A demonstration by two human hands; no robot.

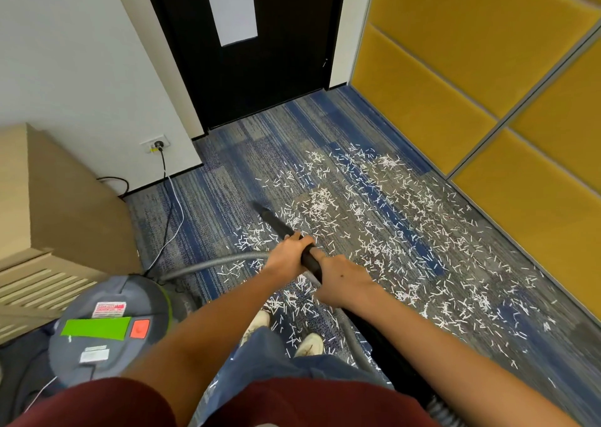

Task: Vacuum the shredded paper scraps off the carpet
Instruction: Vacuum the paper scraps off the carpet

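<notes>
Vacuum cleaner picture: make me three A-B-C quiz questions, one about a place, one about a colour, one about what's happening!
1. Where is the round grey vacuum canister?
A. by the yellow wall
B. at the person's left side
C. in the doorway

2. What colour is the canister's round button?
A. blue
B. white
C. orange-red

3. How is the black plastic nozzle tube held?
A. both hands grip it
B. one hand grips it
C. nobody holds it

Answers:
1 B: it sits at the lower left, by the person's left side.
2 C: the button shows orange-red.
3 A: the left hand and right hand both wrap round the tube.
</notes>
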